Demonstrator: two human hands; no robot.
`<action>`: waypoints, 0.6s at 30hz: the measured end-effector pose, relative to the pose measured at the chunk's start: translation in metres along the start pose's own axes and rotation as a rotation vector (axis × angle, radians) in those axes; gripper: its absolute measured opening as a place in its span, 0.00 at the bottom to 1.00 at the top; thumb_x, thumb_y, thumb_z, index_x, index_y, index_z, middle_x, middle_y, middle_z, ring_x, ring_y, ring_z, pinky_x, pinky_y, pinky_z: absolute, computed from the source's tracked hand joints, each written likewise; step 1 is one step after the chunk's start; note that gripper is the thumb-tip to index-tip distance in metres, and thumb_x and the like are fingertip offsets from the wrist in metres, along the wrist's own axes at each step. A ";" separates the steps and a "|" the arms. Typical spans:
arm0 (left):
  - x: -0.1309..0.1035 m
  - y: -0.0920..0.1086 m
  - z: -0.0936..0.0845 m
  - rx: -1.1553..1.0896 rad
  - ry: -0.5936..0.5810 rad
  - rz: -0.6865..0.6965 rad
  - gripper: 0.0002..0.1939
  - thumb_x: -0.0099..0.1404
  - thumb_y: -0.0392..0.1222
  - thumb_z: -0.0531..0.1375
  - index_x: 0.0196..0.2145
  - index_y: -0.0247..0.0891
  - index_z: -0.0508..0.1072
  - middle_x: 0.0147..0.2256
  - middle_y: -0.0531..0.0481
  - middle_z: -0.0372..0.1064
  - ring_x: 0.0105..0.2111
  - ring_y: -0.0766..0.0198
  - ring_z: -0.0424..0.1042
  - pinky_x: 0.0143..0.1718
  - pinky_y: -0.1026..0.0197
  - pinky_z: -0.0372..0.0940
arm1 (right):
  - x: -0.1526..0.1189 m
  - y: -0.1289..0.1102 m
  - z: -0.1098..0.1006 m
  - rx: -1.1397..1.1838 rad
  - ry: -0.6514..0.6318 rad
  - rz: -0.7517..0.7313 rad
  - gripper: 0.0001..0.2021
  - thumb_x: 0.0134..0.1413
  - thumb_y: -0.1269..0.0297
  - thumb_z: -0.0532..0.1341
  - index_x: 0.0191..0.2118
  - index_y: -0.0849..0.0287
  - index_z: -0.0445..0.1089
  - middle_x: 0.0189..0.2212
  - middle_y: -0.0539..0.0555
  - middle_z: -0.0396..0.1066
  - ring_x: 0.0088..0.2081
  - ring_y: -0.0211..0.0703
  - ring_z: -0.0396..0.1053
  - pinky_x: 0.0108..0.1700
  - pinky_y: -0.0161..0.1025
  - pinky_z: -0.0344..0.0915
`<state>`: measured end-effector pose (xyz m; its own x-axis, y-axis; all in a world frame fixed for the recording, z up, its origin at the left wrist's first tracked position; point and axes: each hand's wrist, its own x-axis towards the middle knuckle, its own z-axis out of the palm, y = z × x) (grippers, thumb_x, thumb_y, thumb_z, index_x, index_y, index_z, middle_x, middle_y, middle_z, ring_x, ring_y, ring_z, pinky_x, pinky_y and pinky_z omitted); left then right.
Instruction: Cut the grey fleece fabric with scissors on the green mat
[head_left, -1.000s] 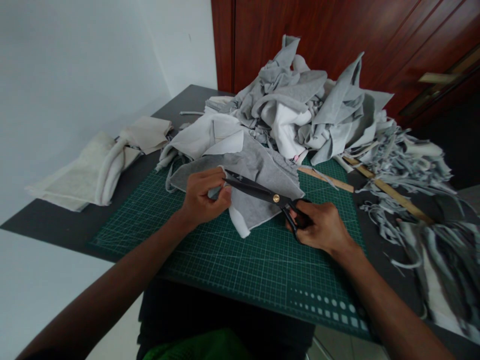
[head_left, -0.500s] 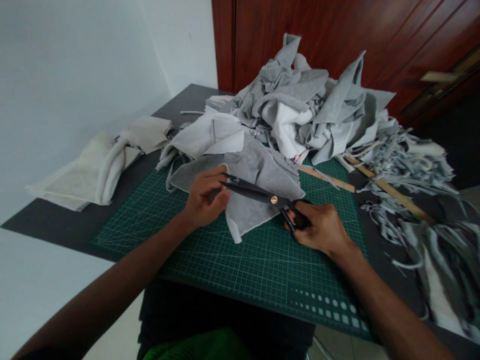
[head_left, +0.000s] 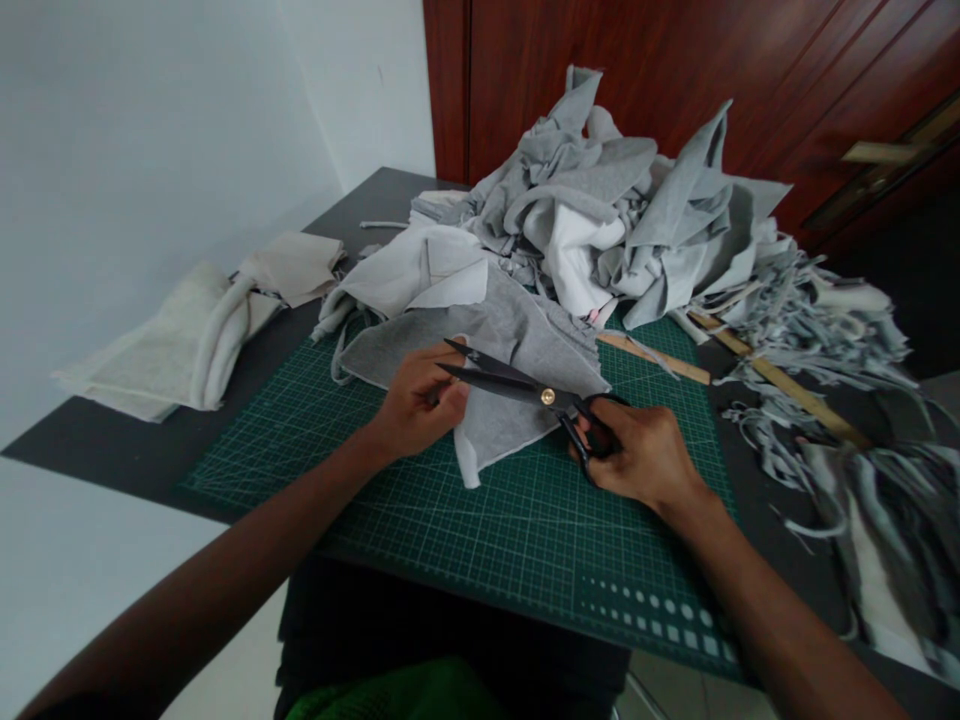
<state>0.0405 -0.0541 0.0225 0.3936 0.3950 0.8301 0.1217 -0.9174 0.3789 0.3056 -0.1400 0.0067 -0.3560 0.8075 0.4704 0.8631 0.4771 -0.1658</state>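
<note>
The left hand [head_left: 424,405] hid part of the gray cloth [head_left: 517,425], which covered some of the cutting mat [head_left: 480,540]. The right hand [head_left: 641,450] partly hid the handles of the scissors [head_left: 547,397]. Near right, fabric strips [head_left: 874,560] blurred, and the door [head_left: 675,60] ran past the far edge.

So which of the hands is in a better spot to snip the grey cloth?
The right hand, I'd say: it holds the black scissors, opened over the grey cloth. The left hand seems busy pinching that cloth near the tips.
</note>
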 end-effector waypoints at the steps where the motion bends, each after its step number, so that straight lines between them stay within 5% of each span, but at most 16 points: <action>1: 0.000 0.000 0.000 0.000 -0.003 -0.008 0.21 0.70 0.42 0.53 0.19 0.39 0.55 0.17 0.57 0.54 0.20 0.69 0.57 0.25 0.62 0.59 | 0.000 -0.001 0.000 -0.019 0.021 -0.009 0.06 0.51 0.66 0.59 0.26 0.57 0.64 0.17 0.46 0.64 0.18 0.34 0.60 0.24 0.33 0.52; 18: -0.004 0.001 0.001 -0.034 -0.039 -0.085 0.24 0.71 0.46 0.51 0.17 0.40 0.56 0.15 0.57 0.54 0.17 0.69 0.54 0.28 0.61 0.65 | -0.003 -0.001 0.004 -0.096 0.054 -0.017 0.08 0.55 0.64 0.58 0.25 0.57 0.65 0.17 0.47 0.64 0.19 0.35 0.60 0.24 0.36 0.49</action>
<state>0.0401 -0.0561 0.0193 0.4186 0.4689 0.7777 0.1252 -0.8780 0.4620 0.3047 -0.1415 0.0021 -0.3537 0.7784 0.5186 0.8881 0.4534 -0.0748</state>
